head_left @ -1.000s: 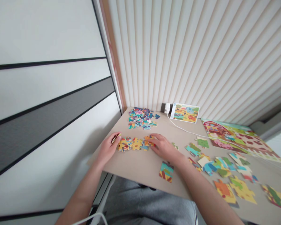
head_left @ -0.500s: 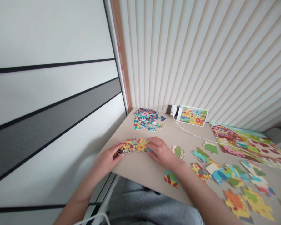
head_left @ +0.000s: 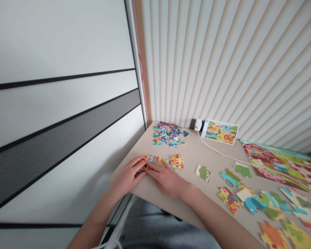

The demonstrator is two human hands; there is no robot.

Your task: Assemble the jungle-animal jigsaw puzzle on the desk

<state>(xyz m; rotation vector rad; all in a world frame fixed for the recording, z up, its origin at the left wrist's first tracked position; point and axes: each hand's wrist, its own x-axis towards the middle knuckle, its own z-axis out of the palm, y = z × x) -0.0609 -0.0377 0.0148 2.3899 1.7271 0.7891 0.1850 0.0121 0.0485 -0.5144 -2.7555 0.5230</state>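
A row of yellow, red and blue jigsaw puzzle pieces [head_left: 155, 158] lies near the table's left edge, partly hidden under my hands. My left hand [head_left: 129, 175] is curled round the row's left end, thumb and fingers closed on puzzle pieces there. My right hand [head_left: 168, 179] lies over the row from the right, its fingers stretched and a little apart, with the tips touching the pieces close to my left fingers. Just beyond its knuckles sits an orange puzzle piece group [head_left: 177, 161]. A green-tree piece [head_left: 203, 173] lies apart to the right.
A heap of blue-purple puzzle pieces [head_left: 168, 133] lies at the back left. Behind stand a white plug adapter [head_left: 198, 125] with its cable and a picture card [head_left: 220, 131]. A farm puzzle [head_left: 277, 162] and several loose pieces [head_left: 251, 204] spread rightward. A white cabinet [head_left: 54, 166] borders the left.
My right hand has slid left along the row to meet my left hand, uncovering the orange pieces. My left hand stays at the row's left end. The view has shifted slightly.
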